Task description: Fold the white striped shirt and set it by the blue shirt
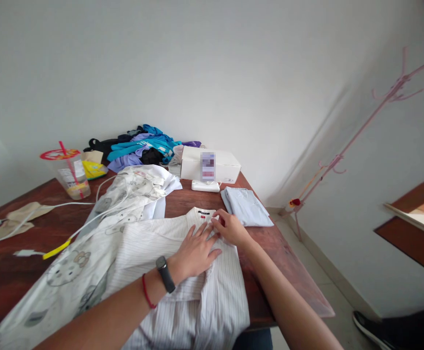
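At the near edge of the wooden table [192,199], a pale striped shirt [228,296] lies with its lower part slipping over the edge. The left hand [197,250] rests flat on it, fingers spread; just beyond, the right hand [228,228] has its fingers bent at the side of the collar [203,214], though whether they pinch cloth I can't tell from here. I'd call the work partway: the collar is laid out and facing up, but the front is rumpled and the lower cloth bunched. A folded blue-grey garment [246,206] sits finished-looking to the right.

To the left, a printed cloth [69,267] crowds the shirt, and a white cable [56,249] trails over it, likely to snag. Farther on are a white plastic block [205,186], a phone [208,166] leaning on a white box [230,166] and a drink cup [71,175]. Against the wall, a loose heap of clothes [142,146] looks unsorted.
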### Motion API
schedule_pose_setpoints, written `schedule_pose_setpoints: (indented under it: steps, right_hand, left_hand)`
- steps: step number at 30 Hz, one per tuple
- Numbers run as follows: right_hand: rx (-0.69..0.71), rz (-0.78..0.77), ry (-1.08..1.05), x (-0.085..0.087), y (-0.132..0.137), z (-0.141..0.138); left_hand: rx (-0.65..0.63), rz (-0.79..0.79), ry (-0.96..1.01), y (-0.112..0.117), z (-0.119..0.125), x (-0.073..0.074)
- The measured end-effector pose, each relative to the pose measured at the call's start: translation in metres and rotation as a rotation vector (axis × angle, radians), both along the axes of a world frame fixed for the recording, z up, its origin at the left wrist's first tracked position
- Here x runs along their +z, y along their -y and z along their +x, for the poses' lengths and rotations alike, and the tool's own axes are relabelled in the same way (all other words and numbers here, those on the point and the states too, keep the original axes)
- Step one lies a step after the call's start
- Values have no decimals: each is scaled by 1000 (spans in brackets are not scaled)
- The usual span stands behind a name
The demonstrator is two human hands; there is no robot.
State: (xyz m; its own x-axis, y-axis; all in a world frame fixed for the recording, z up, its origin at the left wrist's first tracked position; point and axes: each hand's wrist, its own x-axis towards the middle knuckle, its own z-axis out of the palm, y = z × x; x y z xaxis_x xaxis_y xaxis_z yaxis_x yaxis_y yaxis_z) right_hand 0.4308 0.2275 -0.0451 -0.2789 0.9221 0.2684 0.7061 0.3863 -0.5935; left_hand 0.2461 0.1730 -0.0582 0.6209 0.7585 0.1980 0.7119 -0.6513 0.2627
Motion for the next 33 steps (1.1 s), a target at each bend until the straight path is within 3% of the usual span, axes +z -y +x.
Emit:
schedule_pose_setpoints:
  steps: [6,10,14,18,22,26,30,33]
  right_hand:
    - [44,-31,42,1,-1,4]
    - [-10,52,-28,-1,-2,5]
    - [75,27,41,-2,-4,5]
    - [-10,107,-19,-4,-5,5]
    - [43,21,-1,-6,-5,5]
    - [-50,103,-71,-5,-5,5]
    - [6,28,-32,-6,-5,5]
    - [-43,72,-74,-10,-6,4]
  left_hand:
    - [6,18,17,0,0,-4]
    - [2,29,14,0,0,-4]
    - [7,21,22,1,0,-3]
    - [9,18,22,1,0,-4]
    - [10,20,39,0,0,-6]
    - [8,29,54,-1,0,-9]
    - [4,42,68,-1,0,-11]
    - [2,45,62,-2,0,-10]
